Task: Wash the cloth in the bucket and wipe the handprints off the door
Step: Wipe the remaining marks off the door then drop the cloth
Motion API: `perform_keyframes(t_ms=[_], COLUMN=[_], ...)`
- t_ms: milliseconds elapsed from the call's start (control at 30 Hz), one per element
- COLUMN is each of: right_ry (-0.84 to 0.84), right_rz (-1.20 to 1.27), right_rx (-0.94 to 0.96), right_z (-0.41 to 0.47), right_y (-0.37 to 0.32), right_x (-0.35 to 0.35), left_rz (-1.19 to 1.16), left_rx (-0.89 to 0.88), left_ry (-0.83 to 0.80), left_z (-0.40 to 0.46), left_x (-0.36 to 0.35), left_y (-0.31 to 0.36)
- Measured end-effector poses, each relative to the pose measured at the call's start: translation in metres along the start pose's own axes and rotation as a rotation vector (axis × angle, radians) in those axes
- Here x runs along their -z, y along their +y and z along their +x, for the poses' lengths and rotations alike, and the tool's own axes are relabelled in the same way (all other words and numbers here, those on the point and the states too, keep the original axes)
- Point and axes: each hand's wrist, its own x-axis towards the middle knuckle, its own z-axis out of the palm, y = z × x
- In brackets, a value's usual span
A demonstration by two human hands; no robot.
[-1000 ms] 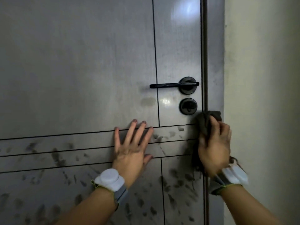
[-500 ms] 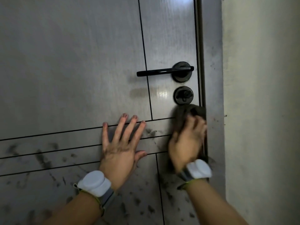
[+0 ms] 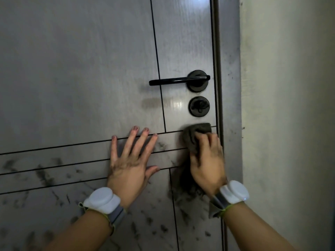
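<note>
Since half a second ago the right hand (image 3: 206,160) has slid its cloth (image 3: 196,134) a little rightward, back toward the door's latch edge, while the left hand (image 3: 129,160) has stayed planted. Far left, the door (image 3: 72,69) carries dark smudges (image 3: 43,175) across its lower grooved bands and the panel below. Next, the left hand lies flat against the door, fingers straight and spread, holding nothing, just bracing. Right of it, the right hand presses the grey cloth against the door just below the round lock (image 3: 199,106), fingers bent over the bunched fabric, its loose end hanging down past the wrist. Above sit the black handle (image 3: 178,81) and, far right, the pale wall (image 3: 290,105). The bucket is not in view. Most marks remain, so wiping looks barely begun. A grimy-looking cloth may smear soot rather than lift it, and the left palm, if dirty, could print fresh marks.
</note>
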Motion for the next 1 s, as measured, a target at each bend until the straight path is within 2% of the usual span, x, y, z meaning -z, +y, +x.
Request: perform_keyframes(t_ms=[33, 133, 200, 433, 667, 733, 867, 1000], right_ry=[0.014, 0.220, 0.234, -0.008, 0.157, 0.120, -0.095, -0.015], right_rz=[0.030, 0.041, -0.010, -0.131, -0.044, -0.053, -0.100, -0.095], right_rx=[-0.026, -0.235, -0.319, -0.245, -0.312, -0.309, -0.189, -0.132], right_z=[-0.001, 0.008, 0.020, -0.035, 0.022, 0.001, -0.040, -0.005], right_y=[0.008, 0.035, 0.047, 0.045, 0.042, 0.041, 0.037, 0.030], right_x=[0.012, 0.039, 0.045, 0.030, 0.034, 0.030, 0.028, 0.040], left_rz=[-0.012, -0.033, -0.033, -0.064, -0.074, -0.066, -0.036, -0.063], left_rx=[0.007, 0.022, 0.025, 0.051, 0.039, 0.037, 0.049, 0.042], left_ry=[-0.003, -0.023, -0.046, -0.058, -0.028, -0.016, -0.047, -0.114], left_z=[-0.001, -0.003, -0.002, 0.000, -0.001, -0.001, -0.004, 0.001], left_x=[-0.001, -0.002, -0.001, 0.005, 0.003, 0.000, 0.006, 0.013], left_y=[0.000, 0.000, 0.002, 0.007, 0.006, 0.004, 0.001, 0.005])
